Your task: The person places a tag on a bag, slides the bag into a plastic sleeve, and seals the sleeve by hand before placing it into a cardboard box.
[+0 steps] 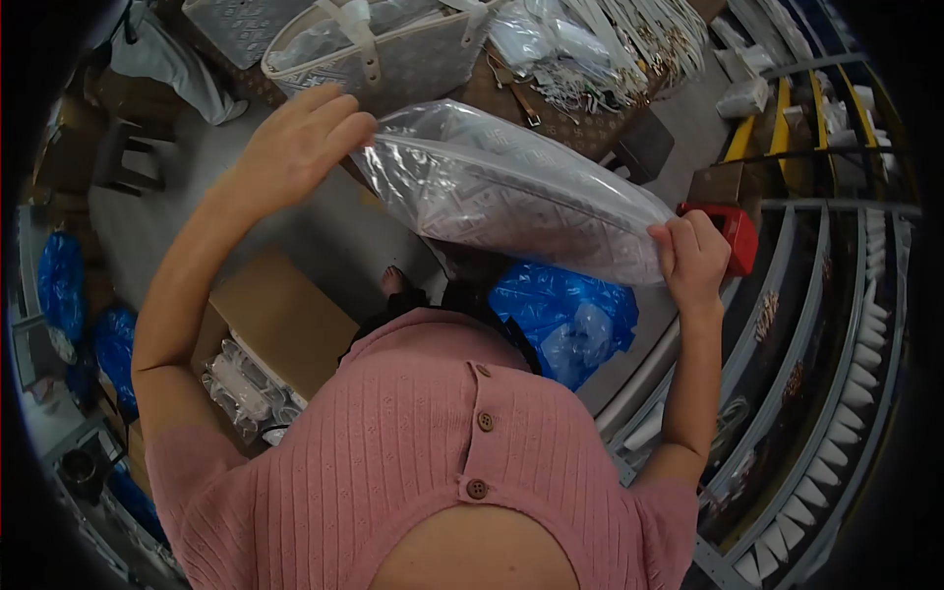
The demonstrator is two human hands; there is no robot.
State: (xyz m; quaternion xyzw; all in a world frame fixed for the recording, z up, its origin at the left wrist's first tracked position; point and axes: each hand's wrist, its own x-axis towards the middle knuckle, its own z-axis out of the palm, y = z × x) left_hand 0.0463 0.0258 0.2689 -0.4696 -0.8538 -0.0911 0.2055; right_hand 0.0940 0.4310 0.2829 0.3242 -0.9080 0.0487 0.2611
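A clear plastic bag point(531, 197) is stretched between my two hands in front of my body. A flat, pale patterned item with a dark edge shows through it; its kind is hard to make out. My left hand point(313, 143) pinches the bag's left upper corner. At the other end, my right hand point(696, 254) has its fingers closed around the lower right corner. Just beyond my left hand stands a pale patterned tote bag point(408, 59) with light handles and clear plastic inside.
Plastic packets and many light straps point(615, 44) lie on a brown patterned table point(492, 93). A blue plastic bag point(570, 320) is below. An open cardboard box point(285, 305) sits at left, shelving racks point(816, 324) with a red object point(737, 236) at right. Another person's leg point(167, 74) shows upper left.
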